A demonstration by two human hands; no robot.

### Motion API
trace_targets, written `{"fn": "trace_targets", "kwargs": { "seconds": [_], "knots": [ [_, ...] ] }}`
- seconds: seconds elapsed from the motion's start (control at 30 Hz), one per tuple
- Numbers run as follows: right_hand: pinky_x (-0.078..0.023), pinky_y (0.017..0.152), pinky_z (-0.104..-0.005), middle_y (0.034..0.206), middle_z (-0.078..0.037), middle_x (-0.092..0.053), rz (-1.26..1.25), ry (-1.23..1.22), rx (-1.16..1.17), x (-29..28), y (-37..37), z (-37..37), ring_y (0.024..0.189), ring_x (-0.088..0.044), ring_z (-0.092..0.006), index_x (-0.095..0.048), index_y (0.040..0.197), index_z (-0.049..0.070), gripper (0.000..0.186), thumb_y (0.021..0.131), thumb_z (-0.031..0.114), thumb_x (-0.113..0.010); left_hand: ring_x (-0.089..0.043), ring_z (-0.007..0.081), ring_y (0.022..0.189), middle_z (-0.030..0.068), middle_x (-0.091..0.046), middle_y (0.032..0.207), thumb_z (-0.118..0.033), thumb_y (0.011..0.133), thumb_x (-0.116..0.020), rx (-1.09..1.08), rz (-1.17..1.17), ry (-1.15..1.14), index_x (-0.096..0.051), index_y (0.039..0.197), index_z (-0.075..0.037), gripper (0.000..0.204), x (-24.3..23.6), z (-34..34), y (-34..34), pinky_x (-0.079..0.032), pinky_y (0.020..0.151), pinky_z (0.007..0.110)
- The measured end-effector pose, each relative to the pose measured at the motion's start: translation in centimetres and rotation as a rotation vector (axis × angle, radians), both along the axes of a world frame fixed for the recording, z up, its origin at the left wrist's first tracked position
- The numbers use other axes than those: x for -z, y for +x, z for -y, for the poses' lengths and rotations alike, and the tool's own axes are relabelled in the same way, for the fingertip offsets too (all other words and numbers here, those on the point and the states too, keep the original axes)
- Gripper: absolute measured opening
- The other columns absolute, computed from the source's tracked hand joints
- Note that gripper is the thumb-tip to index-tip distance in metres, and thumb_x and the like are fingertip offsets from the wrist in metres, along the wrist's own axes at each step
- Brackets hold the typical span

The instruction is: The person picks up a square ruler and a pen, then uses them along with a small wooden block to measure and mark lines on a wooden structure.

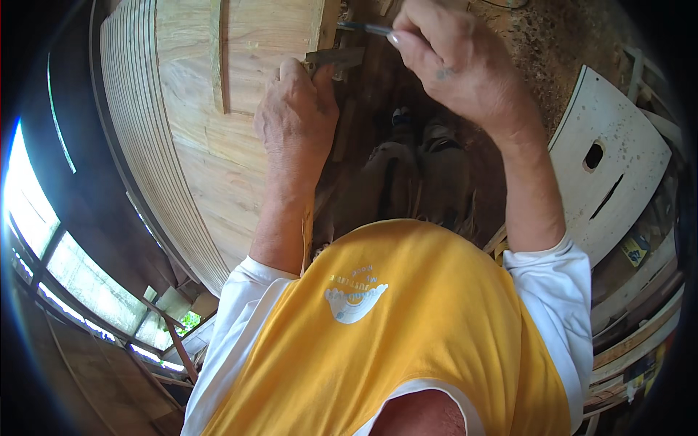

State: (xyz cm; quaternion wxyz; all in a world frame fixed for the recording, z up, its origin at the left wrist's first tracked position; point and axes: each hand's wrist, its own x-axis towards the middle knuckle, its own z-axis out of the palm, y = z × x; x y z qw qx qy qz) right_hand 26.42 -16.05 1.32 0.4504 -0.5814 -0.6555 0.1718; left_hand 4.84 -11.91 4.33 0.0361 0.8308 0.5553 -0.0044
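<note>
My left hand (297, 105) is closed at the edge of a pale wooden panel (247, 58), its thumb and fingers against a flat, dark metal piece (342, 57) that juts out past the panel's edge. Whether this is a hinge or a square I cannot tell. Farther right, my right hand (465, 65) pinches a thin, dark, rod-like tool (367, 27). Its far end points left, close to the wooden strip (325, 25) along the panel's edge. That tool's exact kind is not clear, and part of it is hidden in my fingers.
A narrow batten (219, 54) lies across the panel, with a ribbed section (145, 94) on its left. A white board (611, 160) with a hole and a slot leans at the right, near stacked wood strips (640, 334). Shavings cover the floor (545, 43); windows (94, 283) are at left.
</note>
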Motion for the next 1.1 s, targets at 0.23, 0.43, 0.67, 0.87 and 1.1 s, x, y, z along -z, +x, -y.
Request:
{"fn": "trace_targets", "kwargs": {
  "seconds": [0.23,0.43,0.67,0.87,1.1],
  "knots": [
    [-0.053,0.072,-0.0527,0.091,-0.021,-0.069,-0.081,-0.603,0.223,11.0,-2.5,13.4,0.085,-0.068,-0.0442,-0.057,0.107,0.007,0.020,0.092,0.016,-0.067,-0.058,0.0429,0.071,0.0191,-0.057,0.075,-0.026,0.095,-0.071,0.059,0.141,-0.073,-0.050,0.084,-0.003,0.032,-1.2,2.8,-1.7,-0.044,0.061,0.050],
    [-0.051,0.081,-0.0576,0.100,-0.027,-0.068,0.019,-1.100,0.108,18.3,-3.7,27.3,0.096,-0.066,-0.0483,-0.054,0.115,0.004,0.030,0.095,0.025,-0.062,-0.057,0.0402,0.072,0.0168,-0.053,0.073,-0.020,0.092,-0.074,0.080,0.279,-0.340,-0.050,0.086,-0.003,0.029,-3.6,6.5,-6.0,-0.042,0.061,0.049],
    [-0.049,0.085,-0.0584,0.103,-0.029,-0.068,0.031,-1.242,-0.031,21.4,-5.5,28.8,0.098,-0.065,-0.0488,-0.053,0.111,0.004,0.029,0.097,0.029,-0.059,-0.053,0.0349,0.063,0.0142,-0.049,0.069,-0.016,0.089,-0.076,-0.041,0.437,-0.394,-0.050,0.082,-0.003,0.030,-3.4,8.7,-11.7,-0.041,0.057,0.044],
    [-0.049,0.086,-0.0585,0.105,-0.032,-0.067,-0.035,-1.275,-0.017,22.8,-6.1,27.0,0.101,-0.065,-0.0496,-0.052,0.112,0.003,0.029,0.098,0.029,-0.054,-0.054,0.0313,0.056,0.0126,-0.053,0.068,-0.008,0.089,-0.073,-0.007,0.405,-0.316,-0.060,0.084,-0.004,0.015,-1.4,9.1,-13.8,-0.041,0.052,0.038],
    [-0.049,0.087,-0.0553,0.104,-0.031,-0.065,-0.183,-1.129,0.197,23.7,-6.4,27.6,0.103,-0.063,-0.0507,-0.048,0.118,0.003,0.025,0.096,0.013,-0.052,-0.053,0.0338,0.056,0.0137,-0.052,0.068,-0.012,0.090,-0.073,0.014,0.332,-0.321,-0.053,0.081,-0.003,0.024,-1.3,8.6,-13.2,-0.040,0.052,0.040]
  ]
}}
